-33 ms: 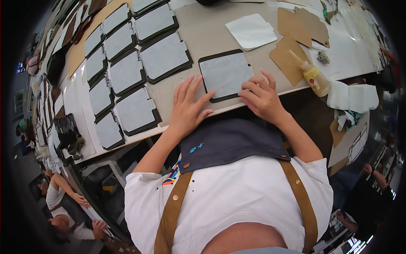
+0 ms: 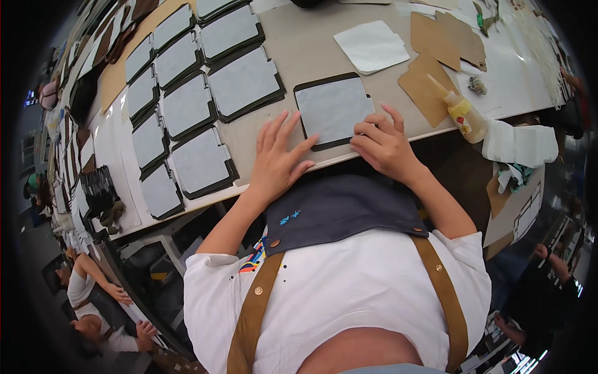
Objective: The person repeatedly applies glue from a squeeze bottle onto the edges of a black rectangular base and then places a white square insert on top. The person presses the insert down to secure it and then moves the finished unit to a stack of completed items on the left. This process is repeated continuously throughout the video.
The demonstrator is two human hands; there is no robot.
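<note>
In front of me, at the near table edge, lies a flat black-edged panel (image 2: 333, 109) with a pale grey sheet on top. My left hand (image 2: 275, 154) is spread at its left side; the index fingertip reaches onto the near left corner, and the thumb is apart from it. At the near right corner, my right hand (image 2: 387, 144) has bent fingers, thumb and index closed at the panel's edge and the outer finger raised. The thumb tip is partly hidden. To the left stand rows of similar stacked panels (image 2: 243, 82).
A white sheet stack (image 2: 372, 48) lies beyond the panel. Brown card pieces (image 2: 427, 87), a yellow-labelled glue bottle (image 2: 467, 118) and a folded white cloth (image 2: 520, 142) are at the right. Dark strips (image 2: 99, 190) lie at the far left. Other people are seated or standing at both sides.
</note>
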